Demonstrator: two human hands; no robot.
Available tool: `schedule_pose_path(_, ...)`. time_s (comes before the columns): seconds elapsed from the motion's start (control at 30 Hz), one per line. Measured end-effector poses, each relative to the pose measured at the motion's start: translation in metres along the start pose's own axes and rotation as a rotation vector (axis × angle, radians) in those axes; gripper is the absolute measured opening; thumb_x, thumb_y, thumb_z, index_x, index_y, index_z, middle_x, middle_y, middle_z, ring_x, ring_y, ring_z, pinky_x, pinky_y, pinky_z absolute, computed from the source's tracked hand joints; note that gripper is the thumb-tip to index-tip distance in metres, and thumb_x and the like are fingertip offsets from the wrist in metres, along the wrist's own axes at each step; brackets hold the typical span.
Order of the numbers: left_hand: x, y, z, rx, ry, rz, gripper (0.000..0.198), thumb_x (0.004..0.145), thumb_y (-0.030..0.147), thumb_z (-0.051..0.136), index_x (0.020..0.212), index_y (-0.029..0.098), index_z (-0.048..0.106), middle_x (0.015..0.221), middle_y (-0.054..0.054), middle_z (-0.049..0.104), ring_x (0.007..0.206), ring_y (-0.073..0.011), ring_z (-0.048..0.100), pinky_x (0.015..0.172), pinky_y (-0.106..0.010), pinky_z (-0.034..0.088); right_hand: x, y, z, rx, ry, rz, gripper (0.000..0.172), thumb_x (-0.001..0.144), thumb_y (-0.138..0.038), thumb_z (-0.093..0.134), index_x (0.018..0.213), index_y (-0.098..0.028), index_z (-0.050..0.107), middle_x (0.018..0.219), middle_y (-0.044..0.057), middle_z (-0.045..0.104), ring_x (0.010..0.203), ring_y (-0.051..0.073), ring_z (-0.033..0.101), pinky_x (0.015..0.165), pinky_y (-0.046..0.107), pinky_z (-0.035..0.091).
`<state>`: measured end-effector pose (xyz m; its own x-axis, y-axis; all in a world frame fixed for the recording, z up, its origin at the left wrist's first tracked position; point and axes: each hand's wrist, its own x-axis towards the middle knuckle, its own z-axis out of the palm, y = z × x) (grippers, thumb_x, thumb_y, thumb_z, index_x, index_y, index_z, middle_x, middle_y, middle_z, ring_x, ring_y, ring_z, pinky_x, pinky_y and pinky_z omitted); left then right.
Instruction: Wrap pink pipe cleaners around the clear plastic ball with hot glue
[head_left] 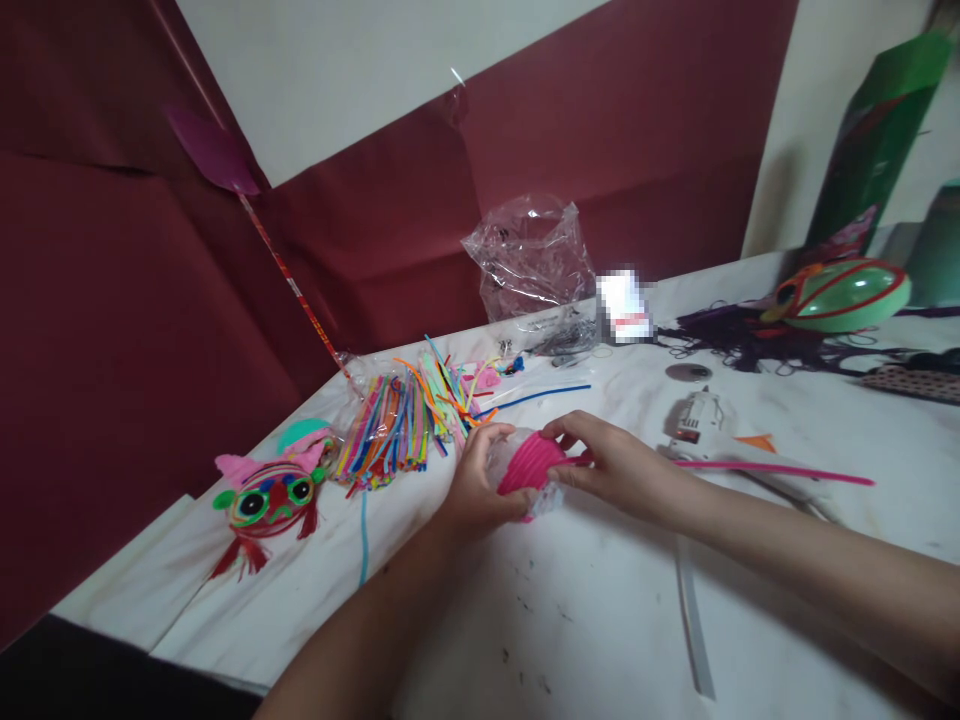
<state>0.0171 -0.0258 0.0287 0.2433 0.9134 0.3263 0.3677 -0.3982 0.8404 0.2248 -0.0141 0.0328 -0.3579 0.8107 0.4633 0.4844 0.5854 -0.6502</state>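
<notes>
Between my hands is a clear, rounded plastic piece [553,497] with bright pink pipe cleaner [531,462] wound around it in side-by-side rows. My left hand [480,480] wraps the near left side of the piece, thumb along its lower edge. My right hand [600,458] pinches the pink pipe cleaner at the right side of the wound rows. Its long free end [795,470] runs out beyond my right wrist to the right. The underside of the piece is hidden by my left hand.
Bundles of coloured pipe cleaners [390,430] lie left of my hands, near a decorated animal face [271,500]. A white glue gun [705,420] and grey strip [694,620] are on the right. Behind are a clear plastic bag [532,260], a green balloon [851,297] and a fly swatter [292,285].
</notes>
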Motion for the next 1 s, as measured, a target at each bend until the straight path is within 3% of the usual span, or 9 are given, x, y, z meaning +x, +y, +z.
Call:
schedule_pose_path(0.23, 0.0, 0.0, -0.001, -0.015, -0.019, 0.001, 0.075, 0.053, 0.033, 0.078, 0.121, 0.019, 0.05, 0.127, -0.012, 0.049, 0.12, -0.0356, 0.049, 0.103, -0.049, 0.039, 0.0, -0.002, -0.001, -0.003, -0.016, 0.011, 0.027, 0.073, -0.012, 0.066, 0.099, -0.021, 0.063, 0.097, 0.006, 0.067, 0.084, 0.021, 0.067, 0.07, 0.033, 0.057)
schedule_pose_path(0.5, 0.002, -0.003, -0.002, -0.087, -0.04, -0.032, 0.088, 0.053, 0.046, 0.083, 0.128, 0.018, 0.046, 0.126, -0.013, 0.051, 0.118, -0.0343, 0.052, 0.1, -0.045, 0.043, 0.001, -0.01, -0.003, -0.031, -0.035, 0.03, 0.025, 0.075, -0.012, 0.066, 0.1, -0.017, 0.062, 0.099, 0.009, 0.066, 0.086, 0.022, 0.066, 0.074, 0.035, 0.056)
schedule_pose_path(1.0, 0.003, 0.0, -0.005, -0.093, -0.061, -0.028, 0.081, 0.055, 0.046, 0.082, 0.123, 0.019, 0.047, 0.123, -0.013, 0.053, 0.115, -0.0344, 0.053, 0.096, -0.043, 0.044, 0.0, -0.013, -0.004, -0.064, -0.037, 0.041, 0.026, 0.074, -0.01, 0.069, 0.098, -0.018, 0.061, 0.096, 0.008, 0.064, 0.085, 0.022, 0.064, 0.075, 0.035, 0.054)
